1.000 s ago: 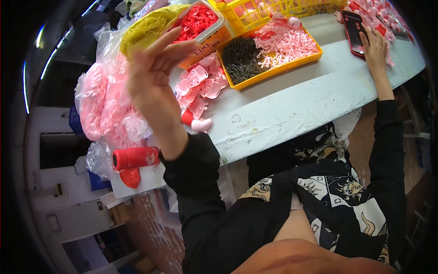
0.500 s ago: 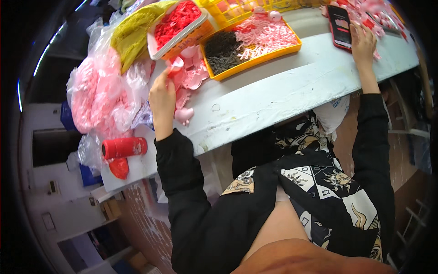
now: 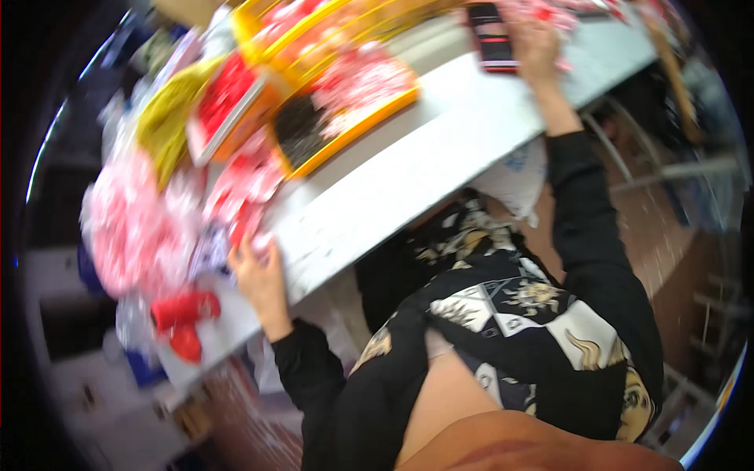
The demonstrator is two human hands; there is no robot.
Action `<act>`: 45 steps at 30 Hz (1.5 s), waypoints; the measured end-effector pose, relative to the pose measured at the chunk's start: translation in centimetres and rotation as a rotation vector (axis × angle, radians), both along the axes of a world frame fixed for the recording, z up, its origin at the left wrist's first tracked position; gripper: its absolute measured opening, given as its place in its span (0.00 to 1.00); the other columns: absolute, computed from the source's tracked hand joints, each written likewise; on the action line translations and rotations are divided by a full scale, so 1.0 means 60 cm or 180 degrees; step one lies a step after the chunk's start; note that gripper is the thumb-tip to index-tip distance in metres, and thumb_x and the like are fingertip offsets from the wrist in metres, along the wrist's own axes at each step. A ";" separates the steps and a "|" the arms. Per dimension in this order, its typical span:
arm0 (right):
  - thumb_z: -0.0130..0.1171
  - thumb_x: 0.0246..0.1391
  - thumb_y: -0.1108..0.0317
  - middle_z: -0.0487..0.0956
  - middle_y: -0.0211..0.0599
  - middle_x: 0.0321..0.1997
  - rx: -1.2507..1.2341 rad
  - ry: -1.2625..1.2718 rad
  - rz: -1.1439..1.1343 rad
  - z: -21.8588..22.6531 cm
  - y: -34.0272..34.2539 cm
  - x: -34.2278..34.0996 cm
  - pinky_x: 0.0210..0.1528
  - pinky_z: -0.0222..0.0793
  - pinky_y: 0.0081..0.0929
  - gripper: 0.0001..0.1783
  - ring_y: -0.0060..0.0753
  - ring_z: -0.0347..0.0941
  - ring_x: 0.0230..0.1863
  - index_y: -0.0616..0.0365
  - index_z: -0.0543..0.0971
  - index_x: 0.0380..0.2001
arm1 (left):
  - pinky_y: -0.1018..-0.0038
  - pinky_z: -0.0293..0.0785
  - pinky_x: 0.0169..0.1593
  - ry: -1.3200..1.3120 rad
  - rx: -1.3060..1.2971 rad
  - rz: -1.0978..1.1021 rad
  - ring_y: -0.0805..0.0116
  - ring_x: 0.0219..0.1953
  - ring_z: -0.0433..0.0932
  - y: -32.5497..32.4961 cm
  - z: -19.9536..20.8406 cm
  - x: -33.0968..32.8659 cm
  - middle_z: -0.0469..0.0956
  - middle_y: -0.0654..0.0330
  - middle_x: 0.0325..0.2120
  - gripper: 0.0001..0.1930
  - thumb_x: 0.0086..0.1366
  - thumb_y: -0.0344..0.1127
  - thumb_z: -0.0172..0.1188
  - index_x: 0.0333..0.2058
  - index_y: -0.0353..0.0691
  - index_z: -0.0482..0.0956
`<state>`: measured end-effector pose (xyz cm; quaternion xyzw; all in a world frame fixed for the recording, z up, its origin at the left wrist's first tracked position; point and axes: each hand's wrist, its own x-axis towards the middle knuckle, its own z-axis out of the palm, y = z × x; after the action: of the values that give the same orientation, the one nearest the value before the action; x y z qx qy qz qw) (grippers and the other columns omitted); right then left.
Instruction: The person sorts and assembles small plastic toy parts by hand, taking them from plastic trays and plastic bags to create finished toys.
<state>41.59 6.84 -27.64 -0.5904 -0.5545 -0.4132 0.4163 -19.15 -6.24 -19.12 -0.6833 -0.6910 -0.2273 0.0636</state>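
Observation:
My left hand (image 3: 262,286) is over the near left part of the table, its fingers apart and nothing plainly held in them. Its fingertips are at the lower end of a heap of pink plastic pieces (image 3: 239,188); whether they touch is blurred. At the far right, my right hand (image 3: 537,53) is beside a dark phone with a red edge (image 3: 495,43), near more pink pieces (image 3: 550,12). Motion smears its fingers. Between the hands stands a yellow tray (image 3: 353,129) holding small black parts (image 3: 298,125) and pink parts (image 3: 365,86).
Left of the tray are a white-rimmed tub of red pieces (image 3: 224,98) and a yellow-green bag (image 3: 169,118). A plastic bag of pink pieces (image 3: 129,224) and a red cylinder (image 3: 184,308) lie at the left. Behind the tray is a yellow basket (image 3: 267,47). The white table (image 3: 408,173) runs slantwise.
The whole view has turned and shifted, with blur. My left hand has come down from the upper part of the pink heap to its lower end. My right hand has moved slightly off the phone.

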 end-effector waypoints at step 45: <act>0.48 0.63 0.65 0.73 0.37 0.49 0.0692 0.1172 0.0259 0.095 -0.170 -0.094 0.58 0.54 0.37 0.13 0.41 0.63 0.55 0.48 0.78 0.47 | 0.59 0.58 0.64 -0.1060 0.0396 -0.2606 0.47 0.63 0.62 -0.047 0.085 0.313 0.67 0.47 0.56 0.25 0.57 0.27 0.61 0.55 0.36 0.70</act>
<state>35.97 -3.38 -21.97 -0.5847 -0.4446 -0.3387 0.5880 -0.37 -9.04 -14.01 -0.8495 -0.3494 -0.3817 -0.1028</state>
